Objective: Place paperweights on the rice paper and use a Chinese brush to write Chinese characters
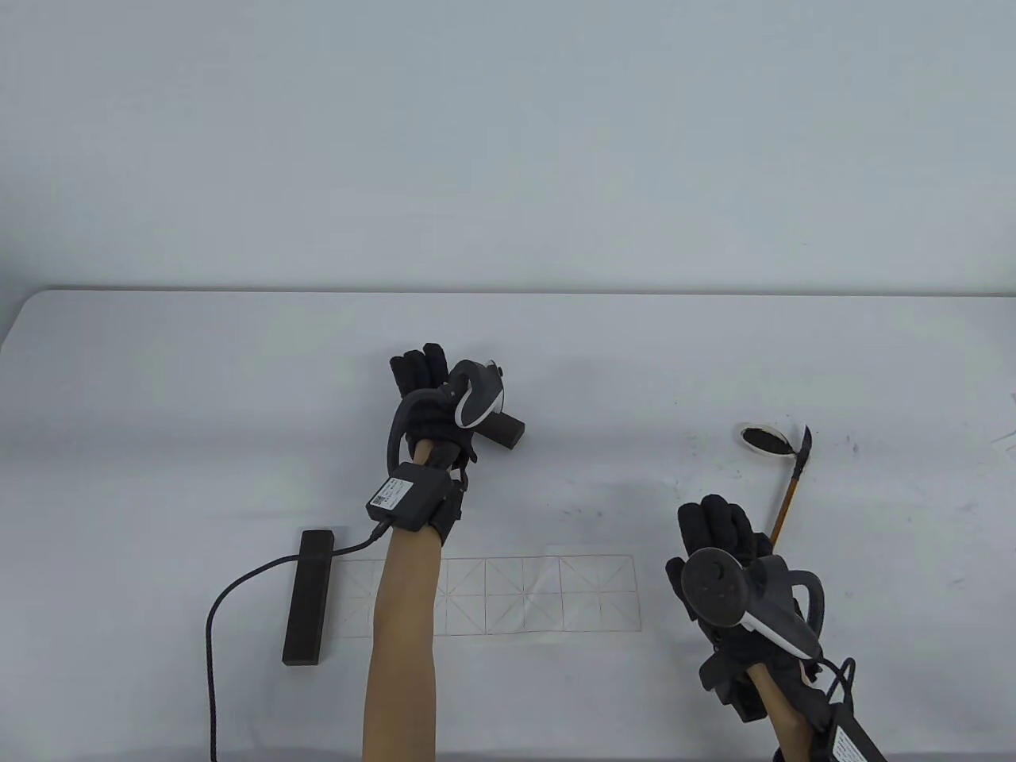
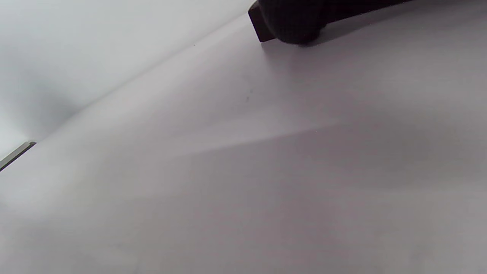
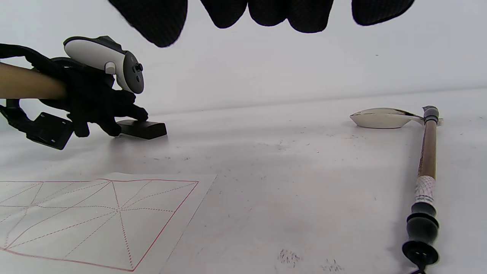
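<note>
My left hand (image 1: 422, 379) reaches to the far middle of the table, and its fingers curl over a dark paperweight (image 1: 508, 431) that lies on the table; in the right wrist view this left hand (image 3: 101, 110) grips the bar (image 3: 144, 129). In the left wrist view, one end of the bar (image 2: 262, 28) shows under a fingertip (image 2: 295, 23). A second paperweight (image 1: 308, 597) lies on the left end of the rice paper (image 1: 540, 595) with its red grid. My right hand (image 1: 714, 540) hovers open beside the brush (image 1: 788, 496), whose tip rests on the ink dish (image 1: 763, 439).
A black cable (image 1: 230, 603) runs from my left wrist across the table to its near edge. Ink specks mark the table (image 1: 619, 492) around the dish. The table's far edge (image 1: 508, 292) meets a pale wall.
</note>
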A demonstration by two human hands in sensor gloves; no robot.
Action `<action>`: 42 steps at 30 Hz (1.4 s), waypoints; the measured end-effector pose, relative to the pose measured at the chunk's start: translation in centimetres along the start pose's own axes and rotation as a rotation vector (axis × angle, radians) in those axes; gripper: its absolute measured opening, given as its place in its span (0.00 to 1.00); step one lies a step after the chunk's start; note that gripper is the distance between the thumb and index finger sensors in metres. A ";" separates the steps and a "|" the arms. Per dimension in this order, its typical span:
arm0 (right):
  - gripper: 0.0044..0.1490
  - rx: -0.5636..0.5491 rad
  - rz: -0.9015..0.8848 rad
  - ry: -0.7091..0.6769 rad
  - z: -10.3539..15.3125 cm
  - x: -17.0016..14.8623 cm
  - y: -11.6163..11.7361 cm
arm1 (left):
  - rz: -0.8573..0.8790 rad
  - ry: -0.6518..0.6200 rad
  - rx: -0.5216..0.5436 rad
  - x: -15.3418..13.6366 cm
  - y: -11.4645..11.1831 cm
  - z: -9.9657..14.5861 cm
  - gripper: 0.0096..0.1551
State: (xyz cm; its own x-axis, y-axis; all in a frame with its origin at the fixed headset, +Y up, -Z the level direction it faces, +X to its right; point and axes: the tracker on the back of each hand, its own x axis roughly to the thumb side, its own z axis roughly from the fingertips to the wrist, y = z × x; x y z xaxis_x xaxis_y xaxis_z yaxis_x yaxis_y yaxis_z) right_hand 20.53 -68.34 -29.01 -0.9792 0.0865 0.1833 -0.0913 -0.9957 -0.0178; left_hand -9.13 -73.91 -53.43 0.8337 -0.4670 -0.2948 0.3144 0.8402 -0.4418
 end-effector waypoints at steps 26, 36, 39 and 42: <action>0.44 -0.007 0.001 -0.027 0.0 0.5 0.3 | 0.015 -0.221 0.228 -2.6 0.1 2.8 0.41; 0.44 -0.078 0.006 -0.036 0.4 0.5 -0.3 | 0.023 -0.429 0.453 -6.6 0.4 9.9 0.42; 0.45 -0.066 -0.002 -0.069 0.4 1.0 -0.2 | 0.053 -0.504 0.538 -8.0 0.1 13.5 0.42; 0.46 -0.098 -0.033 -0.120 0.7 1.9 -0.5 | 0.111 -0.558 0.607 -8.9 -0.2 17.1 0.42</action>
State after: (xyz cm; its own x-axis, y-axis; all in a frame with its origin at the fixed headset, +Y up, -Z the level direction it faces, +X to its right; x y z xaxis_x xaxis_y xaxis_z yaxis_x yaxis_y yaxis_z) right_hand 18.82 -67.71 -27.99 -0.9473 0.1082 0.3015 -0.1458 -0.9837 -0.1050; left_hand -8.85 -65.20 -36.22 0.9266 -0.3021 0.2240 0.2746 0.9504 0.1459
